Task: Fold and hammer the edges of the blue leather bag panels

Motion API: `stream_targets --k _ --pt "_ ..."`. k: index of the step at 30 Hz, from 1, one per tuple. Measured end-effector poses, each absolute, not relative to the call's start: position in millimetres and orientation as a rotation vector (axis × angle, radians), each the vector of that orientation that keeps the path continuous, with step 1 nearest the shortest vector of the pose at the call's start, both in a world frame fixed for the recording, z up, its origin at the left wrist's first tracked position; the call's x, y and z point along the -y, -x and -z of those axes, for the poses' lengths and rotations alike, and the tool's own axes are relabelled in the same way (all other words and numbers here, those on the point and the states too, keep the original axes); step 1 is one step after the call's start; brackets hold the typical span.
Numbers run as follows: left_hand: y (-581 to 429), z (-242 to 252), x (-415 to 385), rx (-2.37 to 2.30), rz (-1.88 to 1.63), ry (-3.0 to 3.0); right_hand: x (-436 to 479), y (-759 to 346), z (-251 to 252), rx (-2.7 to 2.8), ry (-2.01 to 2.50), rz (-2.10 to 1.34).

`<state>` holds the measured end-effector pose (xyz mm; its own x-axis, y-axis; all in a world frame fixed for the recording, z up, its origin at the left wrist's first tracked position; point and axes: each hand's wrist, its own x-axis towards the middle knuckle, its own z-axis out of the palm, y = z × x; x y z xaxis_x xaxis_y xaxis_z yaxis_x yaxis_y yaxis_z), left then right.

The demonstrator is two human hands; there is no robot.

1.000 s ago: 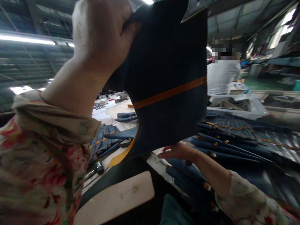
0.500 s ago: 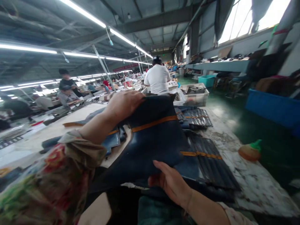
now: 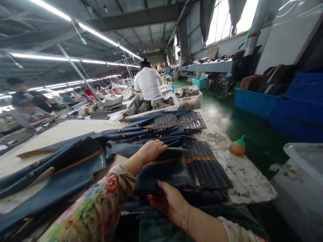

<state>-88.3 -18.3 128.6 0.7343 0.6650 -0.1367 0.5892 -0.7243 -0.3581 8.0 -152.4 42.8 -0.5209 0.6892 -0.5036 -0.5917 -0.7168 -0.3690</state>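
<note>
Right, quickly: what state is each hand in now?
Left hand: curled at the far edge of the orange-striped dark-blue panel; grip can't be told.
Right hand: open, thumb spread, at its near edge.

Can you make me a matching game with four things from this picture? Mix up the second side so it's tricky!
1. Left hand
2. Squeeze bottle
3. Right hand
4. Shirt up ahead

A. White
B. At the near edge of the dark blue panel
C. At the far edge of the dark blue panel
D. Orange, with a green tip

Pairs: 1-C, 2-D, 3-B, 4-A
</note>
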Motion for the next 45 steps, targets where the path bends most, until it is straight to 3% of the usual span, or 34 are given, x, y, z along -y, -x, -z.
stream_targets --k 10,21,30,40,45 --pt "120 -44 2 1.399 -0.447 2.614 152 5 -31 0.328 0.865 -2.387" --pt "101 -22 -15 1.759 -0.242 2.374 165 6 -10 0.464 0.858 -2.388" --pt "194 -87 39 1.771 -0.186 2.463 165 -2 -20 0.566 0.841 -2.43" --pt "378 -116 159 2.371 -0.265 1.691 168 -6 -19 0.569 0.869 -2.411" --pt "397 -192 161 2.406 0.057 1.138 169 -5 -19 0.617 0.885 -2.394"
